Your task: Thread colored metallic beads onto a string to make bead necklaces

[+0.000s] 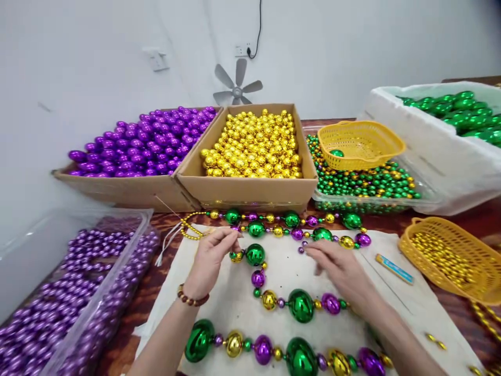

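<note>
My left hand is closed in a pinch on a bead garland, at a bend on the cloth's left side. Green, gold and purple balls of mixed sizes make up the garland, which lies in rows across the white cloth. My right hand reaches in from the right with fingers stretched forward and partly bent. Its fingertips are beside small purple beads; nothing is visibly held in them. Right of this hand lie a long thin needle and a blue-and-orange cutter-like tool.
Boxes of purple balls and gold balls stand behind. A clear bin of small purple beads is at left. Yellow baskets, a mixed-bead tray and a white foam box occupy the right.
</note>
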Motion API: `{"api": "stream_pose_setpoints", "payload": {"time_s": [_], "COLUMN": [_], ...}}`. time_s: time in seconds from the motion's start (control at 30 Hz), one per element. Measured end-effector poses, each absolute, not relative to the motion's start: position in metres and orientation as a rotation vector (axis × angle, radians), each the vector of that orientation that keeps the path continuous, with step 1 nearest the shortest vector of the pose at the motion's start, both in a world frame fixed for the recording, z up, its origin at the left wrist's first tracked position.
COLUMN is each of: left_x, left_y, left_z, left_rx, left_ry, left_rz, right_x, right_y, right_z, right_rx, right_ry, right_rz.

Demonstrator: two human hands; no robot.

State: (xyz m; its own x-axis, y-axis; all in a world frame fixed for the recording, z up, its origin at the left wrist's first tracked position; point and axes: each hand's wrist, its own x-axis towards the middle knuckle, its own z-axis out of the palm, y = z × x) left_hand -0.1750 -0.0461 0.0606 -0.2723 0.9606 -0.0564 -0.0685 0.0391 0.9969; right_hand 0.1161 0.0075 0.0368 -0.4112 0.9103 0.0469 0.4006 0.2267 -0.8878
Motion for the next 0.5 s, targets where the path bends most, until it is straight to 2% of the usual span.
{"api": "stream_pose_setpoints", "payload": {"time_s": [0.1, 0.2, 0.33, 0.5], "left_x": [-0.167, -0.165, -0.183, -0.267], "left_y": [-0.053, -0.064, -0.074, -0.049], "left_z": [0.061, 0.059, 0.048, 0.027], "left_rx": [1.181, 1.268, 1.269, 0.859], "left_ry": [1.461, 1.516, 1.528, 1.758], "left_rz": [1.333, 1.351, 1.336, 1.847], "right_x": [0.02, -0.034, -0.055, -0.051], "right_y": [0.011, 0.011, 0.007, 0.0], "right_z": [0.056, 0.058, 0.052, 0.06], "right_rx": [-0.908, -0.797, -0.76, -0.755], "right_ry": [-1.848, -1.856, -1.873, -2.002], "right_rz": [1.34, 1.337, 1.259, 1.081]}}
